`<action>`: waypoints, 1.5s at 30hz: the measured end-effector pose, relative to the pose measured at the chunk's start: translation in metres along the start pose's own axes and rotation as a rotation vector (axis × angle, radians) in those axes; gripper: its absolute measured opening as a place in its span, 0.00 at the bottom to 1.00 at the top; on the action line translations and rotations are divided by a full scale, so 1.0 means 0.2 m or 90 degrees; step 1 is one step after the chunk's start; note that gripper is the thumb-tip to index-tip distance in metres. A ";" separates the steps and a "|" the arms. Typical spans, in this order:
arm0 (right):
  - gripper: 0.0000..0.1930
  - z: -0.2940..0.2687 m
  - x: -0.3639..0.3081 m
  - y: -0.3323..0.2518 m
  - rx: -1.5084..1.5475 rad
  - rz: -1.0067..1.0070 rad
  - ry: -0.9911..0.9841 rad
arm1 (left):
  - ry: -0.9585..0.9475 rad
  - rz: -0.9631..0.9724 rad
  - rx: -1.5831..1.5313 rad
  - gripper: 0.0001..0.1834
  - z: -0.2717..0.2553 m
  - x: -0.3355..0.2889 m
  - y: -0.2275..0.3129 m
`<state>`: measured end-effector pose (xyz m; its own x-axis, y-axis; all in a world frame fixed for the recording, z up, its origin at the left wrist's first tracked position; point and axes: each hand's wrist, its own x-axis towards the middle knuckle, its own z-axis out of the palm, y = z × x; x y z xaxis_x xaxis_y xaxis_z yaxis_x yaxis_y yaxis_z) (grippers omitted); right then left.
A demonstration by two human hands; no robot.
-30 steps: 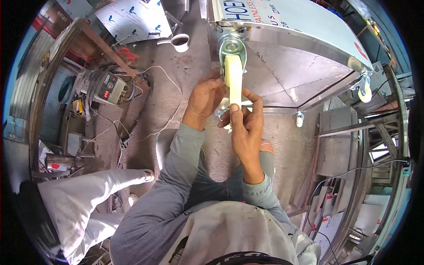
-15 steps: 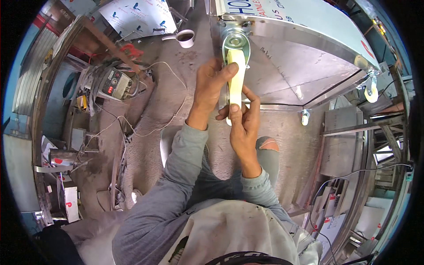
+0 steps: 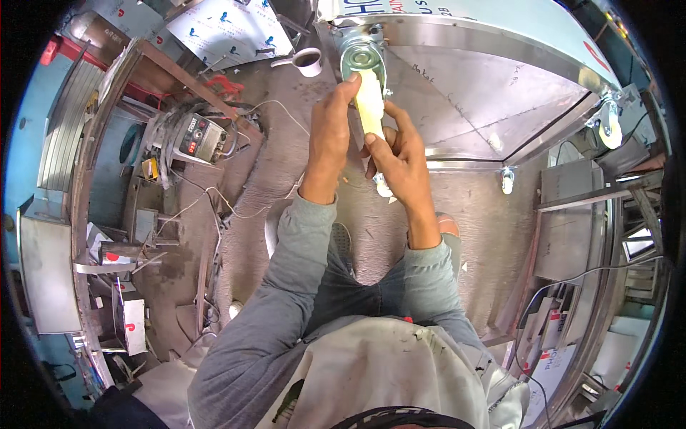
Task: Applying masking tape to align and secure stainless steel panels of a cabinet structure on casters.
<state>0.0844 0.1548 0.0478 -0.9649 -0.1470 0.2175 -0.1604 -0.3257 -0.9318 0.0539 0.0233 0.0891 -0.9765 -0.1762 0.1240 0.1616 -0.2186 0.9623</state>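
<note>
gray panel: tall flat sheet [image 3: 46, 264], far left, leaning by the rack.
power unit: boxy machine [image 3: 200, 139] with a lit red display, coiled cables on its left side, thin pale cord on the floor.
printed sheet: white with blue marks [image 3: 229, 32], upper left.
cup: white, long-handled [image 3: 312, 71], dark inside, on the floor just left of the metal cabinet.
left hand: left hand [image 3: 329, 132] along the wheel's left side, thumb tip touching near its top; fingers partly hidden, can't tell if gripping.
wheel: pale yellow caster wheel [image 3: 369, 104], in a shiny metal fork [image 3: 362, 58] at the cabinet's near left corner, between both hands.
right hand: right hand [image 3: 401, 161] narrow, holding the wheel's lower end, thumb on the near face, index along the right side.
second caster: small, whitish [image 3: 384, 187], just below the right hand.
cabinet: metal cabinet [image 3: 457, 93], bare underside toward the person, white film on the upper side.
other casters: one at the lower edge [image 3: 507, 180], one at the right corner [image 3: 609, 129].
cable: dark, curving [image 3: 593, 268], far right, past stacked sheets.
</note>
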 end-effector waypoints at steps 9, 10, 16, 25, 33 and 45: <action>0.30 -0.04 0.01 -0.01 -0.001 0.024 -0.018 | 0.130 0.390 0.523 0.15 -0.14 -0.15 0.18; 0.30 -0.05 0.02 -0.01 -0.017 0.021 -0.022 | -0.007 0.547 0.659 0.16 -0.14 -0.12 0.27; 0.30 -0.07 0.00 -0.05 -0.036 0.047 -0.039 | -0.525 0.743 0.878 0.24 -0.15 0.18 0.50; 0.26 -0.17 -0.21 0.00 -0.321 -0.046 0.091 | -0.663 0.579 0.823 0.23 -0.07 0.31 0.59; 0.26 -0.17 -0.08 0.02 -0.294 -0.061 0.109 | -0.675 0.539 0.839 0.22 -0.03 0.36 0.63; 0.20 -0.12 0.02 0.11 -0.182 -0.108 0.069 | -0.488 0.592 0.705 0.40 -0.15 0.18 0.33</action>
<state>0.0718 0.1691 0.0215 -0.9336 -0.0075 0.3583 -0.3573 -0.0594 -0.9321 0.0345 -0.0259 0.1498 -0.4999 0.7172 0.4856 0.8549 0.4986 0.1437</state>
